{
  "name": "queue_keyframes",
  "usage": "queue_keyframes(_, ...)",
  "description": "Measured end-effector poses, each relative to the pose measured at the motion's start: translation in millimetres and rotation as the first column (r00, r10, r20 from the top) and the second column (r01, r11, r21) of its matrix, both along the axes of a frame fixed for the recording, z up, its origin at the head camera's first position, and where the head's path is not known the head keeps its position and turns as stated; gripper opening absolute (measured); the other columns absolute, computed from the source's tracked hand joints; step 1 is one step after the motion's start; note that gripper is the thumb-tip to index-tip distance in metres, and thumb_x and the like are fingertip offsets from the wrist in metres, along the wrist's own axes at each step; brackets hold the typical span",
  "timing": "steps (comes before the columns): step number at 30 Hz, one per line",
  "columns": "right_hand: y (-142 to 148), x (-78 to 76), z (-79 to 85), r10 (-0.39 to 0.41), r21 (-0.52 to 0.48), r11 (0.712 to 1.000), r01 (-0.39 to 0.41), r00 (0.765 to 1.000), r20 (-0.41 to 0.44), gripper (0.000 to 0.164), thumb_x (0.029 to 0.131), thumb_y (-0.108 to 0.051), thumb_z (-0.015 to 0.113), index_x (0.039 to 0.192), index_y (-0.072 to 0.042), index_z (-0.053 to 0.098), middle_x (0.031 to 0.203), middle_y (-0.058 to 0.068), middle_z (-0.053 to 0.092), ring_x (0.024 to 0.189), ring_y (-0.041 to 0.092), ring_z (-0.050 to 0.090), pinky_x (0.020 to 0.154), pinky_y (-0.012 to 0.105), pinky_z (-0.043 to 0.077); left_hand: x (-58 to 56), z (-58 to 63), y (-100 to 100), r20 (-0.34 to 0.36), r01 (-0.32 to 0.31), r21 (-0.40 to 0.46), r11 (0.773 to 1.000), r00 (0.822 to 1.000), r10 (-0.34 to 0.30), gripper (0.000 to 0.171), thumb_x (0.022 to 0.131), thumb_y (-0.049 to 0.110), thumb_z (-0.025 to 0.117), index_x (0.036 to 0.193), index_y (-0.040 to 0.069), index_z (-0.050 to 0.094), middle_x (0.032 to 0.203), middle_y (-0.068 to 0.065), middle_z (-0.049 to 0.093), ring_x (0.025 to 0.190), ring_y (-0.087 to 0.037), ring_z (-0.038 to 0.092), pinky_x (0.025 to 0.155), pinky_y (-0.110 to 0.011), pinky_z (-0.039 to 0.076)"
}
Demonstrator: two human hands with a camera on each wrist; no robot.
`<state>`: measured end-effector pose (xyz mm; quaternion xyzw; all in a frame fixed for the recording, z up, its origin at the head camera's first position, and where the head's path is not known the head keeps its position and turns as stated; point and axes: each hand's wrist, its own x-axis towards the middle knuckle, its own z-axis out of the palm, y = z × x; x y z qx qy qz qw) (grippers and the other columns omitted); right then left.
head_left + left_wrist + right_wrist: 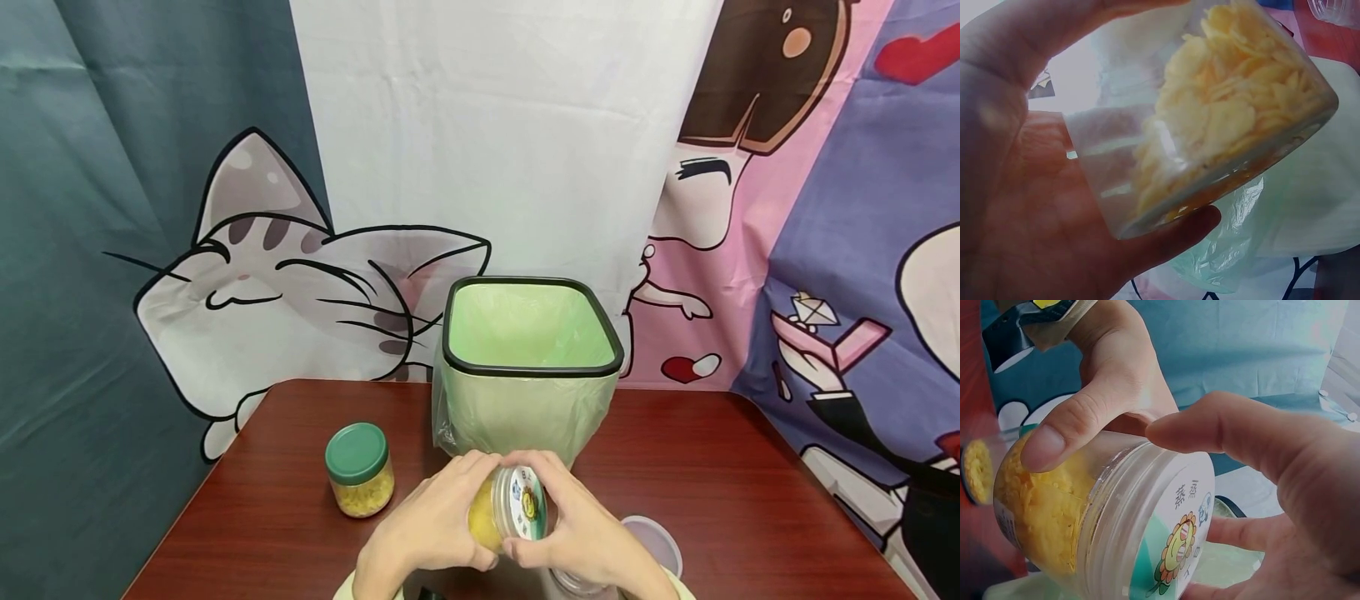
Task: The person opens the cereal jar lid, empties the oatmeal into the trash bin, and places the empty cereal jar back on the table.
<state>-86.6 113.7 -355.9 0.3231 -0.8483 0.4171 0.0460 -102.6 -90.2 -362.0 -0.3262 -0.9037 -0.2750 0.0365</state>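
Note:
Between my two hands is a clear jar part filled with yellow flakes, tipped on its side. My left hand grips its body, thumb on the near side. Around the white lid curl the fingers and thumb of my right hand. The lid, with a cartoon flower on its label, sits on the jar's mouth. In the left wrist view the flakes lie along the jar's lower side, with bare space toward the lid.
Left on the red-brown table stands a green-lidded jar of yellow bits. Behind my hands is a bin with a green liner and black rim. A pale round lid and clear container are near my right wrist.

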Motion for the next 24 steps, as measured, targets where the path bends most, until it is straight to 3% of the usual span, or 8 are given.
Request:
queue_keyframes(4,0.7,2.0,1.6,-0.022,0.038,0.999,0.02,0.998,0.058,0.073,0.069,-0.039,0.076,0.131,-0.027,0.039,0.123,-0.011,0.042,0.102,0.009,0.048,0.08,0.027,0.044,0.0,-0.1,0.0,-0.004,0.005,0.001,1.0,1.0,-0.005,0.087,0.052,0.029,0.081,0.13,0.022,0.043,0.115,0.014,0.048,0.096,-0.006,0.045,0.072,-0.023,0.044)
queue_keyframes(9,-0.4,3.8,2.4,-0.114,0.128,0.987,0.093,0.98,0.165,0.086,0.07,-0.056,0.07,0.14,-0.027,0.028,0.129,-0.01,0.039,0.106,0.009,0.048,0.084,0.032,0.043,-0.2,-1.0,1.3,-0.052,-0.008,-0.017,1.0,0.999,0.007,0.085,0.05,0.027,0.081,0.127,0.02,0.044,0.114,0.012,0.049,0.096,-0.007,0.046,0.075,-0.024,0.045)
queue_keyframes(16,-1.7,0.6,1.0,-0.115,0.067,0.993,0.101,0.957,0.265,0.074,0.081,-0.046,0.065,0.139,-0.019,0.028,0.123,0.002,0.045,0.102,0.014,0.051,0.085,0.03,0.043,0.0,-1.5,3.0,-0.081,0.0,-0.015,1.0,0.997,-0.002,0.082,0.049,0.025,0.081,0.123,0.02,0.046,0.11,0.011,0.05,0.091,-0.007,0.046,0.074,-0.023,0.045)
queue_keyframes(24,-2.7,0.0,0.4,-0.091,0.022,0.996,0.089,0.956,0.28,0.065,0.083,-0.043,0.063,0.134,-0.016,0.033,0.112,0.005,0.048,0.093,0.014,0.053,0.075,0.025,0.046,0.8,-0.5,3.2,-0.087,-0.001,-0.022,1.0,0.996,-0.001,0.082,0.05,0.029,0.082,0.123,0.02,0.046,0.109,0.01,0.05,0.092,-0.008,0.047,0.075,-0.024,0.045)
